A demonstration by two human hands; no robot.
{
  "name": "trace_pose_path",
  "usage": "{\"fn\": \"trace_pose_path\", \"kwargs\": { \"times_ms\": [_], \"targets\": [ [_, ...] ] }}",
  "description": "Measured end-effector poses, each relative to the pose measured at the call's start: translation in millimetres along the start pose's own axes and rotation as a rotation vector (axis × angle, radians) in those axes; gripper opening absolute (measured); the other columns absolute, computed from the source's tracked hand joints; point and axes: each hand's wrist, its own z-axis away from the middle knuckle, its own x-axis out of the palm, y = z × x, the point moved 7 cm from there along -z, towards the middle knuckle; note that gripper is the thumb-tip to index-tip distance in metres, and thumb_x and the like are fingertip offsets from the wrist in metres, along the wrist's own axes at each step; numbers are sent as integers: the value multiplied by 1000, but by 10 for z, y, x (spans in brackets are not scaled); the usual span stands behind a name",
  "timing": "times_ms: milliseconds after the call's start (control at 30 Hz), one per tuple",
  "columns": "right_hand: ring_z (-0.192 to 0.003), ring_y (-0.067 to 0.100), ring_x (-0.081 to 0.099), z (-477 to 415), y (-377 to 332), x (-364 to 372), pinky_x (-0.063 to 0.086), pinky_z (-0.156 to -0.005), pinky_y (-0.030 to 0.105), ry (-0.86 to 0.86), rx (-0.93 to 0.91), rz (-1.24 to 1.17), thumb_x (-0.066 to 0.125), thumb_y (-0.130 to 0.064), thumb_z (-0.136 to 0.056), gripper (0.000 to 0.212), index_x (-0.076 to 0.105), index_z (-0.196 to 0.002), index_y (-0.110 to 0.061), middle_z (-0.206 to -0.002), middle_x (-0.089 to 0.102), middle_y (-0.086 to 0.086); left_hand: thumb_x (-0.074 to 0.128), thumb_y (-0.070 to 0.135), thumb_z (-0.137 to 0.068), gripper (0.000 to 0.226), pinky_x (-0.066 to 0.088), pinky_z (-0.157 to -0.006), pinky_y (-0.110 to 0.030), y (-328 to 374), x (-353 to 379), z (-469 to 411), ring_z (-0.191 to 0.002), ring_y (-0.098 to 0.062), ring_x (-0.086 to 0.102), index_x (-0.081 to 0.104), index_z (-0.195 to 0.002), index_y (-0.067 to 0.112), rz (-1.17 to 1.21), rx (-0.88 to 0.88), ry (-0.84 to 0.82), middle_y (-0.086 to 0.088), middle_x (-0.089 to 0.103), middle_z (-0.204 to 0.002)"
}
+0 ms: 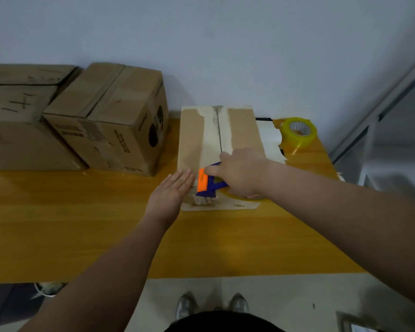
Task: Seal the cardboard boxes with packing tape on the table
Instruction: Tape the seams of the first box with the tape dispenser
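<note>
A closed cardboard box (242,130) stands on the yellow wooden table (82,226), its top flaps meeting at a centre seam with pale old tape marks on both sides. My right hand (240,173) grips a blue and orange tape dispenser (207,182) holding a yellowish roll, set at the near edge of the box top. My left hand (170,194) lies flat with straight fingers against the box's near left corner.
Two larger cardboard boxes (110,116) (17,116) stand at the table's left against the wall. A spare roll of yellow tape (298,131) lies at the back right beside white paper (270,140). My shoes (211,305) are on the floor below the table's near edge.
</note>
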Motion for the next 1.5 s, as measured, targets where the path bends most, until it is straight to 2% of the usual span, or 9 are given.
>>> {"fn": "trace_pose_path", "kwargs": {
  "times_ms": [133,300,633,833,967,1033,1100,1233,1500],
  "targets": [
    [-93,27,52,164,136,64,42,-68,35,88,-24,3,55,-45,-90,58,28,-141,-37,-118,49,8,38,-4,-93,69,2,-113,-26,6,25,-43,-144,-10,6,12,-150,25,-32,-20,-5,6,13,-157],
    [-97,24,52,639,720,344,33,-64,32,30,64,74,51,-55,-89,57,30,-141,-43,-119,50,4,35,-11,-87,76,1,-113,-26,15,52,-56,-142,-7,3,9,-150,24,-42,-36,7,6,13,-157],
    [-103,24,51,532,711,441,32,-66,32,-9,64,78,50,-50,-92,51,34,-139,-41,-121,51,5,35,-6,-92,66,1,-113,-25,41,7,-77,-144,-11,10,16,-150,22,-76,-36,13,5,17,-156],
    [-102,25,51,343,529,366,36,-70,34,-1,57,33,50,-44,-93,43,40,-135,-37,-120,52,4,31,-2,-94,64,0,-113,-26,-258,-100,-19,-144,-11,6,11,-150,23,-139,-53,-26,5,11,-157],
    [-100,25,52,223,444,287,39,-71,35,-12,57,48,51,-36,-94,42,41,-134,-36,-118,53,5,29,20,-102,55,-7,-113,-31,-292,-98,-68,-145,-14,-1,3,-150,18,-225,-76,-95,1,3,-158],
    [-101,26,52,226,443,281,43,-74,35,-19,61,48,52,-35,-94,43,40,-135,-35,-119,52,6,31,41,-100,66,-10,-115,-36,-163,-54,-73,-144,-18,-9,-3,-149,14,-236,-107,-136,-3,-6,-157],
    [-103,26,53,243,440,284,45,-77,36,-21,59,38,52,-35,-93,43,40,-135,-35,-120,52,6,38,51,-94,78,-9,-116,-39,97,-9,-83,-143,-19,-14,-6,-148,16,-183,-53,-140,-3,-10,-156],
    [-104,26,52,252,441,285,45,-78,37,-4,58,26,53,-38,-93,43,40,-133,-34,-120,53,6,42,48,-94,78,-14,-113,-35,607,68,-222,-143,-16,-15,-7,-148,20,-145,108,-161,-1,-9,-158],
    [-102,27,52,287,479,385,39,-71,36,42,74,-15,54,-42,-92,47,38,-136,-34,-118,53,8,40,44,-97,72,-15,-113,-39,831,24,-442,-145,-17,-5,1,-151,18,-202,81,-212,-1,3,-159]
  ]
}}
